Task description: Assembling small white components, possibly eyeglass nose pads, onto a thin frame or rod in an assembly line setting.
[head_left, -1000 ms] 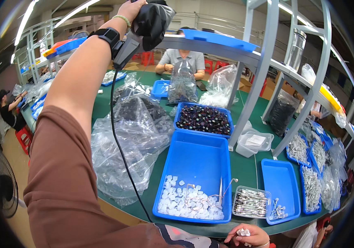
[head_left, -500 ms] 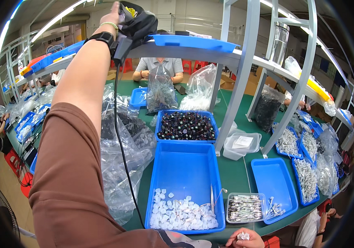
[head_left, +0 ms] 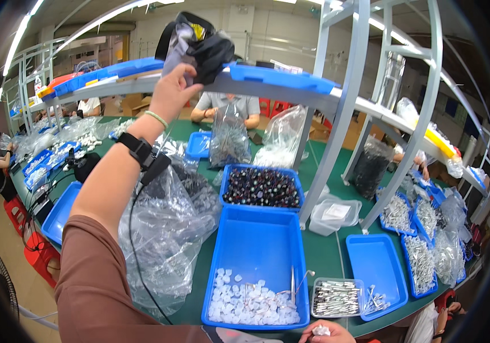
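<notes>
My left hand (head_left: 174, 88) is raised to the overhead shelf, thumb and fingers closed on the lower edge of a black bag (head_left: 213, 57) that shows grey and yellow parts. A black band with a cabled device (head_left: 156, 167) sits on that wrist. Low at the front edge, my right hand (head_left: 336, 337) is closed around a crumpled white wad (head_left: 321, 330), perhaps tissue; part of this hand is cut off by the frame. Just beyond it stand a large blue tray (head_left: 256, 240) with small translucent white pieces and tweezers (head_left: 292, 286), and a clear box of metal-and-white rods (head_left: 336, 297).
A grey shelf frame (head_left: 336, 126) rises from the green table (head_left: 322, 246). Behind the large tray is a blue tray of dark wired parts (head_left: 262, 187). Clear plastic bags (head_left: 168, 234) lie at left. Another blue tray (head_left: 373, 263) stands right. A co-worker (head_left: 239, 106) sits opposite.
My left hand has come down and back a little, from beside the bag to its lower edge. My view has shifted slightly. The right hand still holds the white wad.
</notes>
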`<state>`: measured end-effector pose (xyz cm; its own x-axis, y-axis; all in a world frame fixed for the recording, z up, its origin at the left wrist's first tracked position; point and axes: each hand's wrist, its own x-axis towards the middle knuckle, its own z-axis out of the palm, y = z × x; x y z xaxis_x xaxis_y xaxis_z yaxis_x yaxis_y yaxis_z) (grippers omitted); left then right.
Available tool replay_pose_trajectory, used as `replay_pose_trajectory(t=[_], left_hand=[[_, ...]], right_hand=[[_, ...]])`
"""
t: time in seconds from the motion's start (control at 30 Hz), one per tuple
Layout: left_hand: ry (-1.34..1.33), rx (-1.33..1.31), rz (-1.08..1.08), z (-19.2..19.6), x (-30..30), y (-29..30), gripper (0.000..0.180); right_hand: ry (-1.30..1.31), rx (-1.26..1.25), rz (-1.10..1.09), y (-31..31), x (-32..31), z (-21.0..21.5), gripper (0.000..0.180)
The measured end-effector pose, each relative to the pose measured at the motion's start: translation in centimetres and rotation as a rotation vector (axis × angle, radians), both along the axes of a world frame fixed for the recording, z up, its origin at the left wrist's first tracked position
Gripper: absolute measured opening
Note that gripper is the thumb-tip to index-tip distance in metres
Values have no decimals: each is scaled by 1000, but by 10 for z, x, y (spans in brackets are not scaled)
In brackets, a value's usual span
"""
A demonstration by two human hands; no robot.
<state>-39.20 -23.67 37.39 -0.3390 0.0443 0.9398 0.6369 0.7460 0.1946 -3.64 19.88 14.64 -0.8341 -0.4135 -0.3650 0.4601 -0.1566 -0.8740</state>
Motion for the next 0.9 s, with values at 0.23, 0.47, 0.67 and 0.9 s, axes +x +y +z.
replay_pose_trajectory(t=[0.23,0.47,0.67,0.9], left_hand=[[-127,143,245,-14,-53,-34,32],[-207,542,-396,-29,59,-21,27],[-579,456,-1132,-141,244,9,27],[-1280,104,-951,-223,296,139,47]], right_hand=[[30,97,35,6,15,0,23],[213,-114,38,18,-1,-29,41],[576,199,110,19,-14,2,23],[1040,253,-22,-41,-31,3,35]])
